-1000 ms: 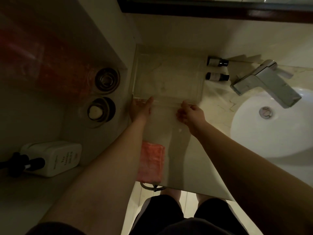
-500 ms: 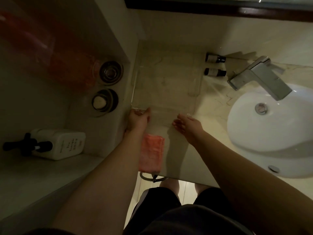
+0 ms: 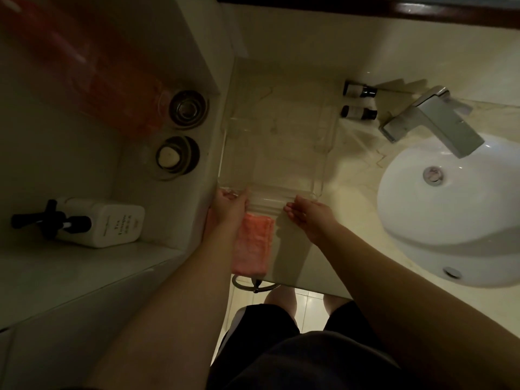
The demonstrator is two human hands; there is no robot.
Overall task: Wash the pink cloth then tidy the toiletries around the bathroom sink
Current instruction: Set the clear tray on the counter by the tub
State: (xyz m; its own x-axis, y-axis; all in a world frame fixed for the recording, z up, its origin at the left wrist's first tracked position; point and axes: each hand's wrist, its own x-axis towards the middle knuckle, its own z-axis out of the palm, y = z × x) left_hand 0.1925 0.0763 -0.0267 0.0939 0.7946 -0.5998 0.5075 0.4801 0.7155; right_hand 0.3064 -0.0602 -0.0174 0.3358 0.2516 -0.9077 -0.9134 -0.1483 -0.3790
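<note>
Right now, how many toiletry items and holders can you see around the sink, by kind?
Small dark-capped bottles: 2
White pump bottle: 1
Clear plastic tray: 1
Pink cloth: 1
Round metal holders on the ledge: 2
Total: 7

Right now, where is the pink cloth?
In the head view, the pink cloth lies on the counter's near edge, just below the left hand, before the clear tray.

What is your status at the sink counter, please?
Left hand grips clear tray near edge; right hand open at the same edge. Pink cloth folded on counter by left wrist. Two small bottles behind tray.
</note>
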